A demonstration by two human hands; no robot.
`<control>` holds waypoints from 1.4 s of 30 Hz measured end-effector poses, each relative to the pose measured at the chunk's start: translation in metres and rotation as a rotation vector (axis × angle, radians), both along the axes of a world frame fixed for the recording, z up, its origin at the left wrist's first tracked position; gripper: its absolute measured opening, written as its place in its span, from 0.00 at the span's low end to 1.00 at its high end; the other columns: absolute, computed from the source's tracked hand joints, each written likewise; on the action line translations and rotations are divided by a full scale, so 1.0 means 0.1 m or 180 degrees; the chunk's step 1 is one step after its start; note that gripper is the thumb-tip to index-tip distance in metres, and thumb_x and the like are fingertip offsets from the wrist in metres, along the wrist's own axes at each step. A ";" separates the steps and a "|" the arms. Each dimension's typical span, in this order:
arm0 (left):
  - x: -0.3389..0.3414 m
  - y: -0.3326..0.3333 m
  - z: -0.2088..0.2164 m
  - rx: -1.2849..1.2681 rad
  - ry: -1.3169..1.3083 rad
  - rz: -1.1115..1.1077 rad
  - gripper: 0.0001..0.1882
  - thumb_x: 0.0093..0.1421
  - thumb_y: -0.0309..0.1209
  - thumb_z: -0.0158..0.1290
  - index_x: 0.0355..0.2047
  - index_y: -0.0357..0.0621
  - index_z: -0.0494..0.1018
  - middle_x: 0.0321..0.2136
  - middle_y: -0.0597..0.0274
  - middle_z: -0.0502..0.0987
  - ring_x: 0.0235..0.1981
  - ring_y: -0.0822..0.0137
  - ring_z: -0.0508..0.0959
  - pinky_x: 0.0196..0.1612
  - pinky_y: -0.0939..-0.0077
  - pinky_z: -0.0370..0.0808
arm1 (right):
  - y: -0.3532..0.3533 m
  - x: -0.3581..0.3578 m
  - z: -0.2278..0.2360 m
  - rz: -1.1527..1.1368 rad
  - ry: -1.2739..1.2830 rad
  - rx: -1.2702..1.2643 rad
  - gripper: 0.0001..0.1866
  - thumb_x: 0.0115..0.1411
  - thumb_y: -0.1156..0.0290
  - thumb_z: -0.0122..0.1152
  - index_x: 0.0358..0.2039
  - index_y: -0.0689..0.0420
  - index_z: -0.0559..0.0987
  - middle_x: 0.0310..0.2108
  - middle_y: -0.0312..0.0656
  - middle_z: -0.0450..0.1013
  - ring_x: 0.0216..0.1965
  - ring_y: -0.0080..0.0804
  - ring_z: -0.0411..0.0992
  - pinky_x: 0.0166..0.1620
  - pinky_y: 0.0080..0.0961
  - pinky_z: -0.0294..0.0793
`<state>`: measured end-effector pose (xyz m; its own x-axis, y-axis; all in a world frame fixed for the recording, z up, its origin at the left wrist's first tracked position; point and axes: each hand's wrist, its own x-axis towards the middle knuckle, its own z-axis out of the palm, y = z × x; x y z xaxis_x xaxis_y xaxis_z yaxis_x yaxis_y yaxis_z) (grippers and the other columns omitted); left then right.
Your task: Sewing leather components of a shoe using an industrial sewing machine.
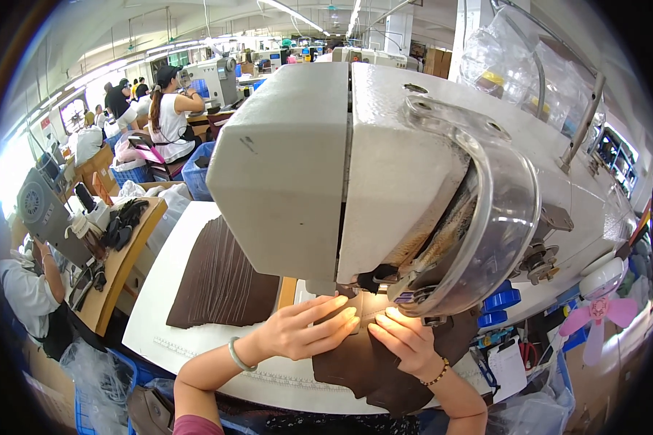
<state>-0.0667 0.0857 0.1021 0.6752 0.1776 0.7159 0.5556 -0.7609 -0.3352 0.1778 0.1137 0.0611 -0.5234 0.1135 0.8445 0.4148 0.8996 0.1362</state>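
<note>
Beneath the head of a large pale sewing machine (290,159), both my hands rest on dark brown sheet material (374,373), which looks like leather or fabric. My left hand (308,330) comes from the left with its fingers stretched toward the lit needle area, fingertips on the work. Opposite it, my right hand (408,344) lies with its fingers extended flat on the brown piece, close to the presser area. The machine head and its clear curved guard (511,210) hide the needle. Both thumbs are mostly hidden.
Another brown piece with pale thread lines (223,279) lies left on the white tabletop (149,319). At right are blue spools (499,301), red-handled scissors (528,354) and a pink fan (598,310). Blue crates (127,370) stand below left. Other people work at machines farther back.
</note>
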 end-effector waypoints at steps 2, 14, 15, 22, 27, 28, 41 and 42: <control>0.01 0.00 0.01 0.0025 -0.0049 -0.0008 0.11 0.51 0.28 0.55 0.36 0.42 0.76 0.42 0.62 0.76 0.44 0.61 0.78 0.46 0.72 0.79 | 0.00 0.01 0.01 0.0026 -0.0046 -0.0085 0.15 0.47 0.74 0.61 0.38 0.57 0.82 0.41 0.39 0.77 0.44 0.34 0.75 0.48 0.25 0.75; 0.01 0.07 -0.01 -0.0267 -0.0363 -0.0057 0.14 0.48 0.27 0.56 0.37 0.43 0.77 0.40 0.64 0.76 0.43 0.66 0.78 0.41 0.76 0.77 | 0.03 -0.02 0.06 0.0021 0.0018 -0.0502 0.17 0.48 0.77 0.58 0.41 0.56 0.82 0.44 0.41 0.76 0.47 0.35 0.74 0.52 0.29 0.74; 0.01 0.07 -0.03 -0.0389 -0.0444 -0.0063 0.14 0.48 0.27 0.56 0.38 0.43 0.78 0.39 0.64 0.76 0.42 0.66 0.78 0.41 0.76 0.76 | 0.04 -0.01 0.04 0.0022 0.0026 -0.0521 0.17 0.48 0.77 0.58 0.41 0.56 0.82 0.44 0.41 0.76 0.47 0.35 0.74 0.52 0.29 0.74; 0.01 0.09 -0.07 -0.0453 -0.0427 0.0190 0.17 0.46 0.27 0.55 0.39 0.43 0.78 0.39 0.65 0.75 0.44 0.66 0.77 0.43 0.73 0.76 | 0.04 0.23 0.07 0.0110 0.0247 -0.1470 0.25 0.42 0.87 0.45 0.41 0.60 0.81 0.41 0.48 0.77 0.40 0.41 0.75 0.46 0.27 0.72; -0.02 0.08 -0.08 -0.0534 -0.0463 0.0126 0.17 0.46 0.27 0.54 0.40 0.43 0.78 0.40 0.64 0.75 0.45 0.64 0.77 0.43 0.71 0.76 | 0.01 0.19 0.37 0.0359 0.1624 -0.2912 0.12 0.56 0.82 0.48 0.40 0.66 0.75 0.35 0.49 0.75 0.30 0.36 0.76 0.33 0.24 0.75; -0.04 0.07 -0.10 -0.0590 -0.0495 0.0100 0.17 0.47 0.27 0.54 0.40 0.42 0.77 0.40 0.64 0.75 0.45 0.63 0.77 0.43 0.71 0.76 | 0.04 0.25 0.40 0.0591 0.1627 -0.4067 0.09 0.61 0.79 0.51 0.41 0.63 0.75 0.38 0.51 0.74 0.29 0.34 0.76 0.30 0.21 0.75; -0.03 0.11 -0.15 -0.0839 -0.0902 -0.0293 0.24 0.43 0.29 0.59 0.44 0.42 0.77 0.42 0.62 0.76 0.45 0.61 0.77 0.44 0.68 0.77 | 0.33 0.31 0.45 0.0798 0.0934 -0.4504 0.10 0.62 0.74 0.51 0.33 0.69 0.75 0.19 0.48 0.73 0.11 0.29 0.71 0.13 0.17 0.64; -0.04 0.11 -0.15 -0.0810 -0.0855 -0.0261 0.24 0.43 0.29 0.59 0.44 0.42 0.77 0.42 0.63 0.76 0.45 0.61 0.77 0.44 0.68 0.77 | 0.33 0.30 0.43 0.0704 0.1047 -0.4510 0.10 0.62 0.73 0.51 0.33 0.69 0.75 0.19 0.48 0.73 0.10 0.29 0.71 0.13 0.17 0.64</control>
<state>-0.0706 0.0965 0.0868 0.4887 0.3258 0.8093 0.5319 -0.8466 0.0196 0.2079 0.1471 0.1038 -0.4504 0.8744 0.1804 0.0913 0.2461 -0.9649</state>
